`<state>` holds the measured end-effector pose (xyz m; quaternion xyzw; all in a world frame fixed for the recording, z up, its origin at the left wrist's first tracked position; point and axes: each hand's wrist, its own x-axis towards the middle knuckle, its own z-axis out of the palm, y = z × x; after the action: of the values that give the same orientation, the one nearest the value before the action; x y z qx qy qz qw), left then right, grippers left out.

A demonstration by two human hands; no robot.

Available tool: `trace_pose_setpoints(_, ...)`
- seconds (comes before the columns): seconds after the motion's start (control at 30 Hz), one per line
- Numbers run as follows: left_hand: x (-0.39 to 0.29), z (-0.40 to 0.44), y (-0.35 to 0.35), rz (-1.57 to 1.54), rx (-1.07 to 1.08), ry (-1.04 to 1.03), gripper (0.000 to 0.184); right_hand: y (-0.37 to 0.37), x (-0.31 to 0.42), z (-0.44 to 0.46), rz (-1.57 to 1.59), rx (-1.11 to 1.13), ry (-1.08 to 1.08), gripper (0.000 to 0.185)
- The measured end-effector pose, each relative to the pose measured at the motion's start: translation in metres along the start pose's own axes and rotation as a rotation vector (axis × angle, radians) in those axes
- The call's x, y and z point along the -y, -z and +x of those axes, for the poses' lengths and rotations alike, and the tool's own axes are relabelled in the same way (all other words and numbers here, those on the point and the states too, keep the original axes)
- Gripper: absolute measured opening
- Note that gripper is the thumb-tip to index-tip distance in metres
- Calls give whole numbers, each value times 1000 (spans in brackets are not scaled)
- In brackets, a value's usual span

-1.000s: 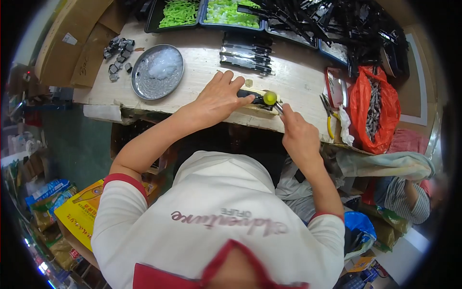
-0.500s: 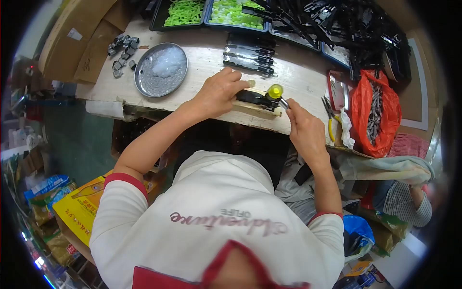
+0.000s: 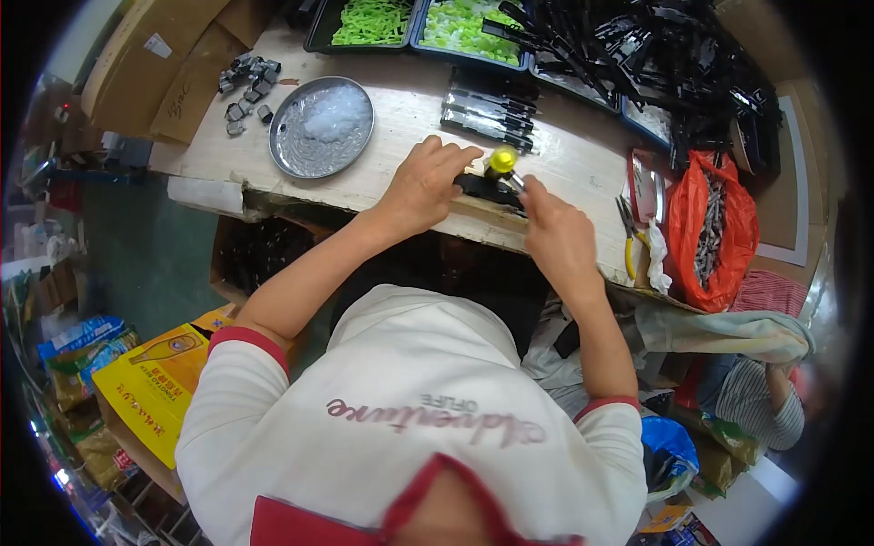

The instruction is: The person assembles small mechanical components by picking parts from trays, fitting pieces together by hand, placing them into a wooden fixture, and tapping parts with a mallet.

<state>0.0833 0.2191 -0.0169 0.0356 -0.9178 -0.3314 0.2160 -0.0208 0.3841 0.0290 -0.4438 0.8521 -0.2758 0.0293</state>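
In my right hand (image 3: 557,227) is a hammer (image 3: 503,161) with a yellow-green head and a metal shaft, its head over a black part (image 3: 492,190). That black part lies near the front edge of the workbench. My left hand (image 3: 426,185) is at the part's left end, thumb and forefinger drawn close together; whether they pinch something is too small to tell. Behind the hands, several black and clear parts (image 3: 489,111) lie in a row. A round metal dish (image 3: 344,157) with clear pieces in it stands to the left.
Small metal pieces (image 3: 238,111) lie at the back left. Bins of green pieces (image 3: 371,23) and a heap of black parts (image 3: 637,55) line the back. Pliers (image 3: 630,238) and a red bag (image 3: 739,218) are on the right. Another person's striped sleeve (image 3: 760,405) shows at the far right.
My left hand has lifted off the black part and then come back to its left end. The hammer head has shifted from the part's right end toward its middle. The view has moved slightly.
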Motion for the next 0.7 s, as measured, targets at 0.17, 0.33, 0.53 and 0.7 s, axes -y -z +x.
trace_pose_setpoints(0.17,-11,-11,-9,195,-115,-36,42,7,-12,11,-105,283,-122,20)
trace_pose_setpoints(0.33,-43,-37,-41,237,-147,-99,32,1,1,6,107,-62,70,20)
trace_pose_setpoints(0.53,-38,-59,-62,357,11,-79,35,-14,15,2,-224,205,245,28)
trace_pose_setpoints(0.7,-38,-60,-61,372,-15,-105,35,-9,21,3,-19,18,314,21)
